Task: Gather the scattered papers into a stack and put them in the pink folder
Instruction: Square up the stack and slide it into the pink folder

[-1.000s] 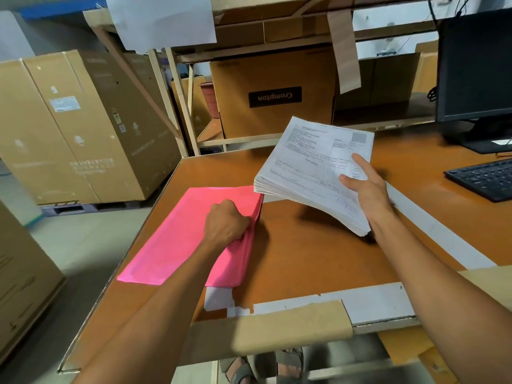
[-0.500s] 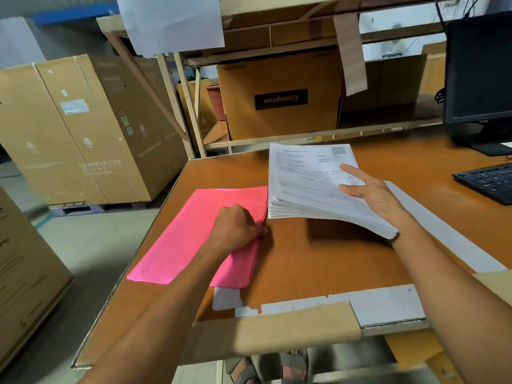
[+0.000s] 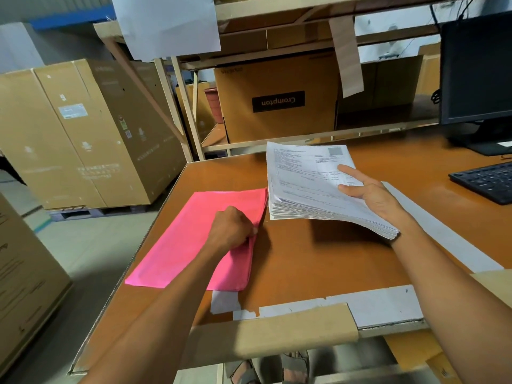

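The pink folder lies flat on the left part of the orange table, and the left hand rests on it with fingers curled, pinching its right edge. The right hand grips the stack of papers, thumb on top and fingers underneath, holding it above the table just right of the folder. A keyboard and a monitor stand at the far right.

A folder lies on the left of the table beneath the left hand, the paper stack sits in the right hand just to its right, and a keyboard and monitor stand farther right.
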`<state>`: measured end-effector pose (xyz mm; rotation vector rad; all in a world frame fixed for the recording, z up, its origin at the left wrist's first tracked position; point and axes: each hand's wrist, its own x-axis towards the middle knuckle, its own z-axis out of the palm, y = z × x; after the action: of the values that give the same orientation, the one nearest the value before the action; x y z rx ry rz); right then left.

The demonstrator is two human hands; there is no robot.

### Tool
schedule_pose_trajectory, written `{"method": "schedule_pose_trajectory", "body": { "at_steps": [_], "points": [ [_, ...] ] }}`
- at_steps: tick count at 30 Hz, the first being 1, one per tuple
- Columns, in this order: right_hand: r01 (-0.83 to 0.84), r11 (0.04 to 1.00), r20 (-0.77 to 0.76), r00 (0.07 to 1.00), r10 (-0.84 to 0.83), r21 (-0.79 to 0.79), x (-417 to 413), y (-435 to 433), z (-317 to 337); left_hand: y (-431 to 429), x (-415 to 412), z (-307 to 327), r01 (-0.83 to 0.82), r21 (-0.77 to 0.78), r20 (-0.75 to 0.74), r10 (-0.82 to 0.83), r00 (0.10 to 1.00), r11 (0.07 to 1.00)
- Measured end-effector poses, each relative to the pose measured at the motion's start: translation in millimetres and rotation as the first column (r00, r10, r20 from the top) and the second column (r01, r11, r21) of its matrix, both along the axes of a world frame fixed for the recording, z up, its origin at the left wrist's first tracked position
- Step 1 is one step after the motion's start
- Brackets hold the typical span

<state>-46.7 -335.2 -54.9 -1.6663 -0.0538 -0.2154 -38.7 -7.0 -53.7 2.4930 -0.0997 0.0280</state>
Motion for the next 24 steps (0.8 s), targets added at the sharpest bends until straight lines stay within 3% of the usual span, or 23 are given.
{"method": "schedule_pose_trajectory", "body": {
  "at_steps": [7, 14, 19, 24],
  "points": [
    [-0.037, 0.999, -0.015, 0.999, 0.036, -0.014, -2.9, 0.9, 1.8, -0.5, -2.4, -1.2, -0.01, -0.047, 0.014, 0.011, 1.0, 0.999],
    [0.004, 1.0, -0.023, 1.0, -0.004, 0.009, -1.2, -3.4, -0.4, -4.1, -7.9, 4.3, 0.036, 0.065, -0.016, -0.035, 0.999, 0.997],
    [0.023, 0.999, -0.043, 0.999, -0.021, 0.046, -0.1, -5.8, -1.9, 0.0, -6.1, 6.2, 0.001, -0.002, -0.053, -0.001, 0.999, 1.0],
    [0.019, 0.997, -0.052, 0.999, -0.016, 0.072, -2.2, -3.0, -1.0, -6.4, -11.9, 2.9, -0.029, 0.11, 0.066, 0.022, 0.998, 0.994]
  ]
}}
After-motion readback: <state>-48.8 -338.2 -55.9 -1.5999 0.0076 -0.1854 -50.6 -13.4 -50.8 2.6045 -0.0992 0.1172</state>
